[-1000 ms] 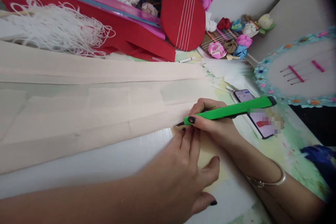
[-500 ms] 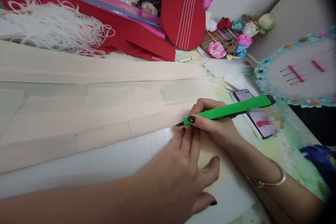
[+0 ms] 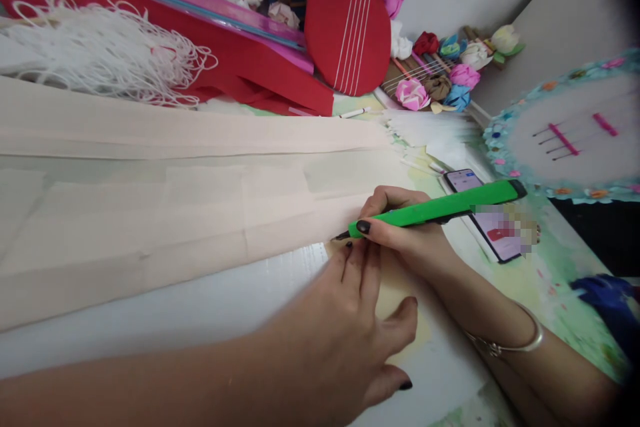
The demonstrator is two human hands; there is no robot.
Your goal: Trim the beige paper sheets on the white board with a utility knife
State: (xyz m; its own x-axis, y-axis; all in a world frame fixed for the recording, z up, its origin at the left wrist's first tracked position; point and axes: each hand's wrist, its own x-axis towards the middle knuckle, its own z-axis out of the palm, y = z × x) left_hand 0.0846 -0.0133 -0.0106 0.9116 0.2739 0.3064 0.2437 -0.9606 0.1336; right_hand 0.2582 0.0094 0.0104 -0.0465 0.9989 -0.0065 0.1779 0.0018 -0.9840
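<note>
A long green pen-like tool (image 3: 430, 208) with a narrow dark tip is gripped between the thumb and fingers of my right hand (image 3: 405, 227). Its tip rests at the lower edge of a wide pale beige sheet (image 3: 200, 213). My left hand (image 3: 340, 327) lies palm down just below the tip, its fingertips close to the tip and its thumb spread away. Under this hand are a white surface (image 3: 240, 300) and a small yellowish piece (image 3: 393, 290), partly hidden by the fingers.
A phone (image 3: 493, 230) lies right of my right hand. Tangled white string (image 3: 115, 53), red material (image 3: 280, 80) and a red instrument-shaped piece (image 3: 345, 27) with white strings sit at the back. Paper flowers (image 3: 413, 93) and a blue-rimmed oval piece (image 3: 575, 127) are at the right.
</note>
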